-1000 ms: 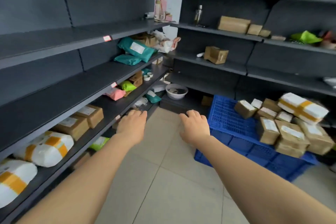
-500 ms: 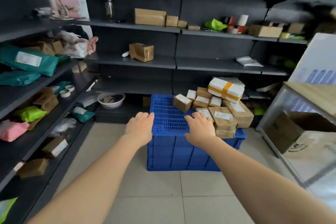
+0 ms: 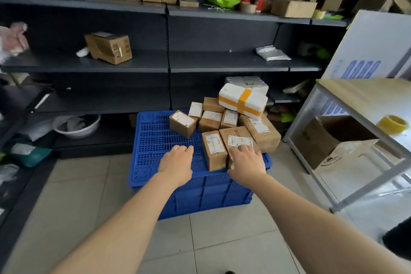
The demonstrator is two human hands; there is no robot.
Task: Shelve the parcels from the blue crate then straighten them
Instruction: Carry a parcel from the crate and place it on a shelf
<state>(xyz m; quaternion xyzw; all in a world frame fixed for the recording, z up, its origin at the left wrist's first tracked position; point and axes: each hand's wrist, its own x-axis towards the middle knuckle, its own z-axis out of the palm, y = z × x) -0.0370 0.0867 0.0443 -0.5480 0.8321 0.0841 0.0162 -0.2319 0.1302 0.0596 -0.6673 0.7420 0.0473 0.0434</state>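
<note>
Parcels point(image 3: 211, 118) sit in a heap on the right side of the blue crate point(image 3: 155, 140). It stands on the tiled floor point(image 3: 84, 189) in front of dark shelves point(image 3: 124, 66). Most parcels are small brown boxes with white labels. A white parcel with orange tape point(image 3: 242, 101) lies on top at the back. The left hand point(image 3: 176, 163) hangs over the bare blue top, fingers loose, holding nothing. The right hand point(image 3: 246, 162) rests on the nearest brown box point(image 3: 233, 135), fingers laid flat over its label, not curled round it. A yellow tape roll point(image 3: 392, 124) sits on the worktop point(image 3: 355, 98) at the right.
</note>
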